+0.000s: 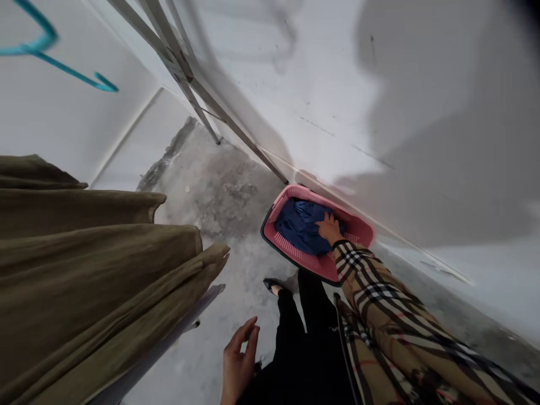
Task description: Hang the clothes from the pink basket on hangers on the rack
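A pink laundry basket [367, 228] with slotted sides and a dark rim stands on the floor against the wall. Crumpled dark blue cloth [301, 222] lies in it. My right hand [330, 229] reaches down into the basket and rests on the blue cloth, fingers spread; whether the fingertips pinch any fabric cannot be made out. Below, close to my body, my left hand [241, 354] hangs in the air with thumb and fingers apart and nothing between them.
Olive-brown cloth [101, 264] hangs at the left, with a paler piece below it. A turquoise hanger [71, 70] is at the upper left. Metal rack legs [236, 132] reach the floor beside the basket. My dark shoe [272, 285] is on the concrete floor [228, 197].
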A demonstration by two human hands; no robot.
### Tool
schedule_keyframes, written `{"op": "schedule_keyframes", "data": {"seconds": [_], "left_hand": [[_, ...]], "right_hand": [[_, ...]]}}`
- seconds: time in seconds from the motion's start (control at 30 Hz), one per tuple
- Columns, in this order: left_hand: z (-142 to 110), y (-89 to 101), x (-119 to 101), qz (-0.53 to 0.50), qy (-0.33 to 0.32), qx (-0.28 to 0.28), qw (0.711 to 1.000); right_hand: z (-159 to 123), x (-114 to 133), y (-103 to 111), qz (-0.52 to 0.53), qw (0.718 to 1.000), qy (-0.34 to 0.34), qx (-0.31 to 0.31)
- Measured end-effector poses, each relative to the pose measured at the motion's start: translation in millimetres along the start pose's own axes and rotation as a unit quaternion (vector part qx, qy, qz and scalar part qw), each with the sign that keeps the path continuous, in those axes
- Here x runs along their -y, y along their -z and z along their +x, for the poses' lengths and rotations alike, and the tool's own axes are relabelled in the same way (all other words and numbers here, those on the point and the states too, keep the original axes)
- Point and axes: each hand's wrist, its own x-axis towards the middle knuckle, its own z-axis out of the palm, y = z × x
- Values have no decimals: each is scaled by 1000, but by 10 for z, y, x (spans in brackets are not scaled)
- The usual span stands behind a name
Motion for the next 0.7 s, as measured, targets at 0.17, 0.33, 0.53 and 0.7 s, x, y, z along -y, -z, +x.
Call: {"op": "schedule_keyframes", "data": {"seconds": [0.17,0.33,0.53,0.7], "left_hand": [[18,-69,97,-1,32,-4,999],[15,-98,112,-10,41,-5,999],[26,-134,27,-29,42,20,998],[99,-189,-91,-109,61,37,991]], "right_hand": [[279,119,-13,15,999,-5,38],[188,220,-50,41,990,-27,134],[-329,564,153,140,971,70,179],[-1007,895,443,285,904,202,247]]}}
